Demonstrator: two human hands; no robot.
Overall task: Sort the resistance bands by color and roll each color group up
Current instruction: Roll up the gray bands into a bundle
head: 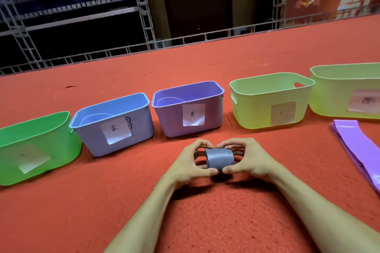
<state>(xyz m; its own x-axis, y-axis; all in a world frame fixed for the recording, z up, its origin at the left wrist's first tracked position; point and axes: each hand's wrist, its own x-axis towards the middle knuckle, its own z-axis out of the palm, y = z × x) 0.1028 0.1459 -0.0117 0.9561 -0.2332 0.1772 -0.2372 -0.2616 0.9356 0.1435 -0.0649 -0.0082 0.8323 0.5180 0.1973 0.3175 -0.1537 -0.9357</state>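
Observation:
A tight roll of grey-blue resistance bands (220,159) sits just above the red carpet at the centre. My left hand (191,164) grips its left end, fingers curled over the top and thumb under the front. My right hand (247,161) grips the right end the same way. A flat stack of purple bands (357,146) lies on the carpet at the right, reaching past the frame edge.
Five labelled bins stand in a row behind my hands: green (35,129), blue (115,111), purple (191,92), yellow-green (267,86) and another yellow-green (345,72). Red carpet (205,222) surrounds them; a metal truss rail runs behind.

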